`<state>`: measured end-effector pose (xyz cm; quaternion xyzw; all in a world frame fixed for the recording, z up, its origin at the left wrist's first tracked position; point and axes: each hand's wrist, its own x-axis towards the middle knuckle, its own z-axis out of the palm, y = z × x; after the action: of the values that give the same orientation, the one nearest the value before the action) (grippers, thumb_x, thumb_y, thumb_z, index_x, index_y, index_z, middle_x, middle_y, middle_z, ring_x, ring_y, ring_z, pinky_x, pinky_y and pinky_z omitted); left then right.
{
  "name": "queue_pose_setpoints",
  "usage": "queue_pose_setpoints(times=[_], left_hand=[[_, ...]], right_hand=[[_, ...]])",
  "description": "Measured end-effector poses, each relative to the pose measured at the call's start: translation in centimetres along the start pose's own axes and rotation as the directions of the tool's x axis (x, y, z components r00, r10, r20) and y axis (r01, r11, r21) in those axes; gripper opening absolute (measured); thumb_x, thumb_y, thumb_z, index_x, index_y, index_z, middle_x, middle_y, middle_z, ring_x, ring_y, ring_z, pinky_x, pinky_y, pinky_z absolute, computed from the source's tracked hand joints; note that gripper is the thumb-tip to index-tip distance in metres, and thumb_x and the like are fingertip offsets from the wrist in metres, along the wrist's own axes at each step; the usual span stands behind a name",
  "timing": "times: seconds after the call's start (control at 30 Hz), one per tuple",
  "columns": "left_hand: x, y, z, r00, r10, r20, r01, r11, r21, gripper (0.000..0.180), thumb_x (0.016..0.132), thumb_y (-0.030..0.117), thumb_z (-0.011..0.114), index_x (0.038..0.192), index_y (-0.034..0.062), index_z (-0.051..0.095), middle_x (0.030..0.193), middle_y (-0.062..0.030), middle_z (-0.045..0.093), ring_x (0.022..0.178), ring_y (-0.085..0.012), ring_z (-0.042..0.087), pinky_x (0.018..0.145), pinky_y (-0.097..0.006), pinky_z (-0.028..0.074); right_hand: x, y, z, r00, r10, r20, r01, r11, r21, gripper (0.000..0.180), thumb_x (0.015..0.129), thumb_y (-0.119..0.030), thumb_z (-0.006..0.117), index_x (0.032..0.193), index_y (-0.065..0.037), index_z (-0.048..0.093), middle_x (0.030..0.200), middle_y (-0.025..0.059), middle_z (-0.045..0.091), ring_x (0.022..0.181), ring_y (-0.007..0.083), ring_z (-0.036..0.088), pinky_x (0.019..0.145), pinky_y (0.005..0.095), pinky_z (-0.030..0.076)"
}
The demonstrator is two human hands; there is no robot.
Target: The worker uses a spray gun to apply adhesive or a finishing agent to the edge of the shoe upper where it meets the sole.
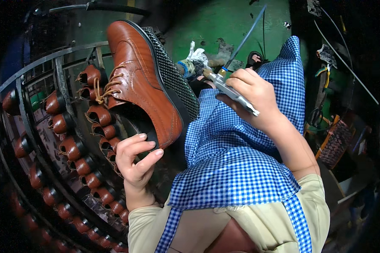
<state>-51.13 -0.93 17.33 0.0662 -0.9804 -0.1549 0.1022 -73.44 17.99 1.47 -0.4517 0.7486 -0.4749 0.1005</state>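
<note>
Brown shoe [143, 80], heel behind fingers [143, 145]

We saw a round metal rack [38, 63] on our left. Many small brown shoes [74, 147] sat on it in curved rows. Beyond our knees was a green floor [223, 21] with scraps [288, 24] lying on it.

A curved metal rack [50, 126] fills the left side, its tiers lined with rows of small brown shoes [78, 162]. Beyond it the floor [223, 21] is painted green, scuffed and stained in places. A thin hose [249, 29] runs up across the floor. To the right, in shadow, lie a woven basket [335, 143] and scissors [314, 114]. The edges of the room are dark.
</note>
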Motion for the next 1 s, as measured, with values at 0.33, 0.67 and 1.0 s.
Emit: queue_pose_setpoints(times=[0.33,0.67,1.0], left_hand=[[-0.4,-0.1,0.0,1.0,-0.004,-0.002,0.004,1.0,0.009,0.042,0.068,0.0,0.085,0.101,0.0242,0.077,0.099,-0.0021,0.071,0.103,-0.0284,0.067,0.084,-0.037,0.057],[-0.5,-0.2,0.0,1.0,0.007,-0.002,-0.007,1.0,0.008,0.043,0.068,0.002,0.085,0.103,0.025,0.076,0.099,-0.0023,0.071,0.104,-0.0279,0.066,0.086,-0.037,0.058],[-0.2,0.1,0.0,1.0,-0.002,0.003,0.002,1.0,0.012,0.041,0.068,0.004,0.086,0.101,0.0258,0.077,0.097,-0.0017,0.071,0.103,-0.0263,0.067,0.086,-0.036,0.059]], right_hand=[[1.8,-3.1,0.1,0.991,-0.133,-0.012,0.13,0.937,0.323,0.026,0.075,-0.026,0.084,0.091,-0.012,0.069,0.089,0.0013,0.063,0.079,0.0232,0.064,0.061,0.035,0.055],[2.0,-3.0,0.4,0.986,-0.163,0.019,0.151,0.948,0.282,0.029,0.073,-0.024,0.086,0.092,-0.011,0.068,0.09,0.0026,0.062,0.08,0.0234,0.064,0.063,0.0351,0.055],[2.5,-3.1,-0.1,0.978,-0.202,0.042,0.183,0.944,0.274,0.029,0.075,-0.023,0.087,0.089,-0.008,0.067,0.086,0.0057,0.062,0.073,0.025,0.064,0.059,0.0354,0.053]])
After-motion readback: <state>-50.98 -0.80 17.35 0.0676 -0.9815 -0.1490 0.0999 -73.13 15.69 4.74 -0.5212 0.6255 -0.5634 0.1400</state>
